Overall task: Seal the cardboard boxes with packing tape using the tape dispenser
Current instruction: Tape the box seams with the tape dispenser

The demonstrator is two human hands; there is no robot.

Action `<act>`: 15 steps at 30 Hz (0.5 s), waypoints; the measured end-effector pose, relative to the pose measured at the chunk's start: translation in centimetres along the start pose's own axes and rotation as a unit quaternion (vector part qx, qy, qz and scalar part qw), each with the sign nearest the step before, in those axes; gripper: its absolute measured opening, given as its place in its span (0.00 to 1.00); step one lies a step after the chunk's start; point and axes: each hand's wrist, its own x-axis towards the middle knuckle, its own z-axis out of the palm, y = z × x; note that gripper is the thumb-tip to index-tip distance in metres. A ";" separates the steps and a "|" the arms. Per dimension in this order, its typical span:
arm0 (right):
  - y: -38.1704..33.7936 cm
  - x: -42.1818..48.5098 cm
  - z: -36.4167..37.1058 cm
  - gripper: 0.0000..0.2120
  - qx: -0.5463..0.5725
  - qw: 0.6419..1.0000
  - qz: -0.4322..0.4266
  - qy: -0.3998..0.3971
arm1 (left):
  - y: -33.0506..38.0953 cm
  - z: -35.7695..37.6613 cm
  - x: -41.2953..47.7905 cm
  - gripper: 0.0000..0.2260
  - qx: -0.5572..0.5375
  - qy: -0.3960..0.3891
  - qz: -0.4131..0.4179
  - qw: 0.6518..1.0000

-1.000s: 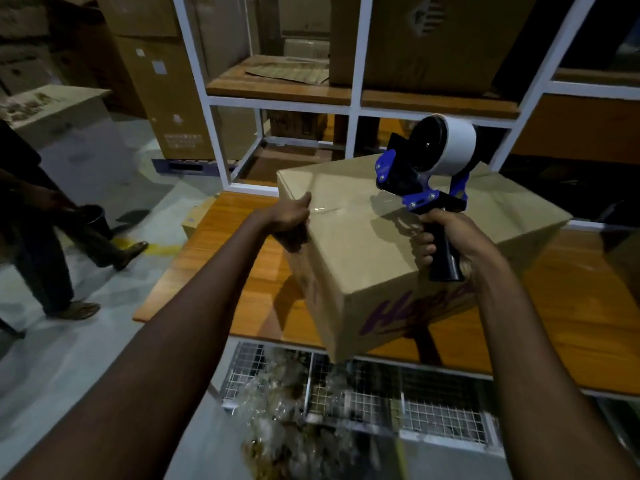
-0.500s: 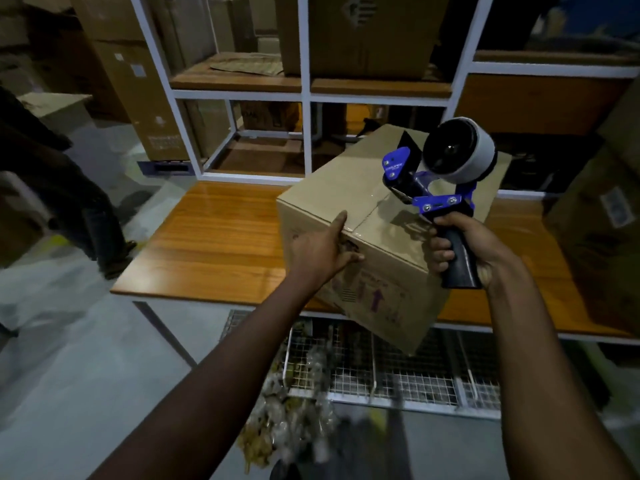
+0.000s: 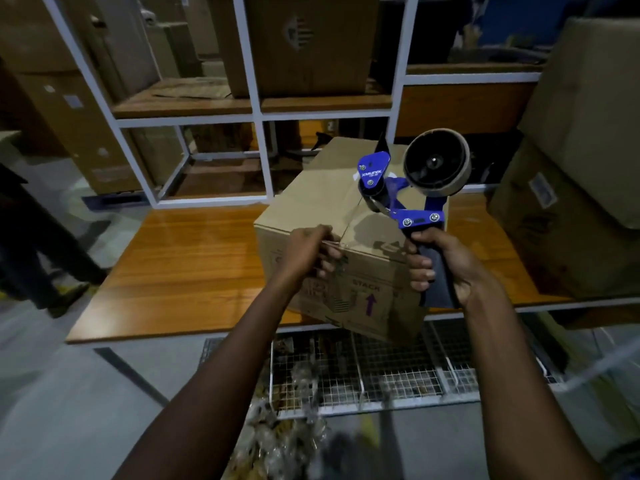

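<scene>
A brown cardboard box (image 3: 322,199) with purple print sits on the wooden table (image 3: 187,258), its near corner jutting past the table's front edge. A strip of clear tape runs along its top seam. My left hand (image 3: 308,252) rests on the near top edge at the seam, fingers curled over onto the front face. My right hand (image 3: 441,265) grips the black handle of the blue tape dispenser (image 3: 412,188), held upright just above the box's right side, with the tape roll at upper right.
Stacked cardboard boxes (image 3: 571,188) crowd the table's right end. A white-framed shelf unit (image 3: 252,112) with more boxes stands behind. A wire basket (image 3: 381,375) with plastic bags sits under the table. A person's legs (image 3: 38,258) stand at the left.
The box has turned so its printed front faces me. My left hand moved from the box's front face up to the near top edge. The dispenser stayed raised in my right hand.
</scene>
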 end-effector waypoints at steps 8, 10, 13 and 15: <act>0.5 2.1 3.8 0.21 -0.037 0.998 -0.029 0.046 | 3.9 -2.6 2.0 0.43 -0.182 -0.265 -0.161 0.933; 0.8 2.6 4.5 0.21 -0.044 0.996 -0.038 0.060 | 4.6 -3.6 2.6 0.37 -0.206 -0.270 -0.153 0.928; 1.3 3.3 5.4 0.20 -0.045 0.995 -0.045 0.074 | 5.0 -5.1 3.3 0.28 -0.209 -0.267 -0.150 0.929; 1.7 3.6 5.8 0.20 -0.048 0.994 -0.046 0.083 | 5.1 -5.8 3.9 0.27 -0.213 -0.262 -0.158 0.928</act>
